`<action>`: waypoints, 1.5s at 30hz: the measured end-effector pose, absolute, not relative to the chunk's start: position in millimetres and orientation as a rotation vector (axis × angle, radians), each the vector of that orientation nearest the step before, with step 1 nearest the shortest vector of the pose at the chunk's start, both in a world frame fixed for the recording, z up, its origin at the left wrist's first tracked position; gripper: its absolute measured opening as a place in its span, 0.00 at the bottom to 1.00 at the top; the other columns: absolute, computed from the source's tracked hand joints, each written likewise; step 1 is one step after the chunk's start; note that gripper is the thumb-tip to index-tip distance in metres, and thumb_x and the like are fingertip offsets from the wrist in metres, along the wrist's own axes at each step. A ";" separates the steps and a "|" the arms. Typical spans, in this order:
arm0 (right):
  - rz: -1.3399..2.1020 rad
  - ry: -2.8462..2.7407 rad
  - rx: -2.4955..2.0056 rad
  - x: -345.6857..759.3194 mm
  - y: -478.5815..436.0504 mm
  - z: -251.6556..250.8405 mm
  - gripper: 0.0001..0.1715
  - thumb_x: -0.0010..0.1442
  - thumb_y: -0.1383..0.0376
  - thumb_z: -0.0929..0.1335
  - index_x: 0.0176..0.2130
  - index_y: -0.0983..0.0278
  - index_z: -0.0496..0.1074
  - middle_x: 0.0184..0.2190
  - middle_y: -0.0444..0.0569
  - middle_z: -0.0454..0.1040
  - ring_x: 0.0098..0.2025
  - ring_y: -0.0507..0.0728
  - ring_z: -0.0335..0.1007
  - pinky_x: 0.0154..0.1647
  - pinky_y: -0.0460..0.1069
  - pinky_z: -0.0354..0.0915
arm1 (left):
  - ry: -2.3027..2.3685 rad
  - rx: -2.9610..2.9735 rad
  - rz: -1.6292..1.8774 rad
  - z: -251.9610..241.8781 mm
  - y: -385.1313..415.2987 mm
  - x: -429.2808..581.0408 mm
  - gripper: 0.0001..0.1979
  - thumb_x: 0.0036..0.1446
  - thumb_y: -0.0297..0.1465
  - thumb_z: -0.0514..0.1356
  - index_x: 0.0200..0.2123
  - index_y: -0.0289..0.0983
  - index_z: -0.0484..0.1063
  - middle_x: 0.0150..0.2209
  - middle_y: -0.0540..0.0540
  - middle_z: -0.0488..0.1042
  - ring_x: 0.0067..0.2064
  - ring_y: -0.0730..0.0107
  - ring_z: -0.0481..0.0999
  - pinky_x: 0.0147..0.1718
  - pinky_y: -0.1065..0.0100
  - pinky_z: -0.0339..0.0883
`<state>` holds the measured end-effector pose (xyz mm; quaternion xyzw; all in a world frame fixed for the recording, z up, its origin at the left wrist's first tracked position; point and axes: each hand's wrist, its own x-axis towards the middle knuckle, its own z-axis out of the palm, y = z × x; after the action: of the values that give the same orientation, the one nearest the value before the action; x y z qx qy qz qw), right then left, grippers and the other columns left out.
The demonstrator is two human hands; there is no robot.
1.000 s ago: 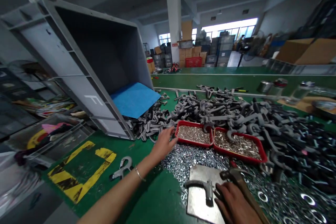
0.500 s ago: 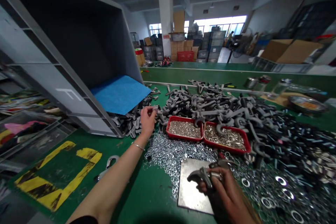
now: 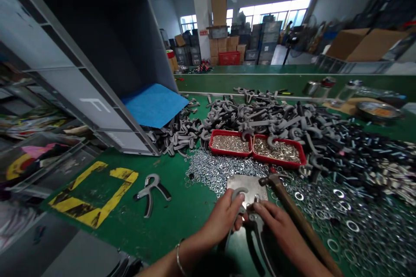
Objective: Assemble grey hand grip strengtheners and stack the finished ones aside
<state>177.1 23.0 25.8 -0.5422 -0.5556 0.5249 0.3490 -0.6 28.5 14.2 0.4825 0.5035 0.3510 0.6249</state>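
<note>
"What has changed?"

"The left hand (image 3: 222, 217) has come back from the heap of gray handles (image 3: 188, 132) and now meets the right hand (image 3: 278, 226) over the metal plate (image 3: 247, 182)."

"Holding what?"

"The left pinches a curved-end handle (image 3: 241, 191); the right grips a second handle (image 3: 259, 223). Fingers hide whether the two pieces interlock."

"Meaning what for the work?"

"It looks two-handed now, both pieces brought together at one spot. The hammer (image 3: 297, 215) lies beside the right hand, in neither grip; a spring-fitted hand gripper (image 3: 151, 188) rests well apart, on the left."
</note>
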 end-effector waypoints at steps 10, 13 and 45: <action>0.774 -2.046 -1.413 174.3 7.0 26.2 0.19 0.71 0.52 0.56 0.40 0.59 0.67 0.32 0.50 0.78 0.33 0.60 0.77 0.34 0.50 0.67 | 1.248 1.065 0.771 23.4 18.8 11.3 0.23 0.63 0.54 0.47 0.40 0.40 0.60 0.14 0.58 0.64 0.10 0.74 0.62 0.08 0.77 0.51; 0.687 -2.069 -1.401 175.6 2.7 24.5 0.19 0.71 0.52 0.55 0.40 0.59 0.67 0.30 0.50 0.78 0.32 0.60 0.78 0.32 0.50 0.67 | 1.259 1.069 0.722 21.9 14.9 12.0 0.22 0.64 0.53 0.46 0.40 0.40 0.60 0.14 0.59 0.64 0.10 0.74 0.61 0.08 0.77 0.50; 0.443 -2.080 -1.161 176.9 -1.2 33.2 0.15 0.72 0.58 0.57 0.40 0.61 0.68 0.29 0.47 0.77 0.30 0.55 0.77 0.31 0.47 0.70 | 1.292 1.280 0.992 18.3 -12.3 24.7 0.18 0.69 0.46 0.46 0.39 0.38 0.64 0.25 0.53 0.64 0.24 0.74 0.65 0.22 0.73 0.58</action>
<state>176.9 -1.2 33.2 -0.4485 -0.8037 0.1710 0.3515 24.7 -12.3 18.3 0.5314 0.5365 0.4120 0.5100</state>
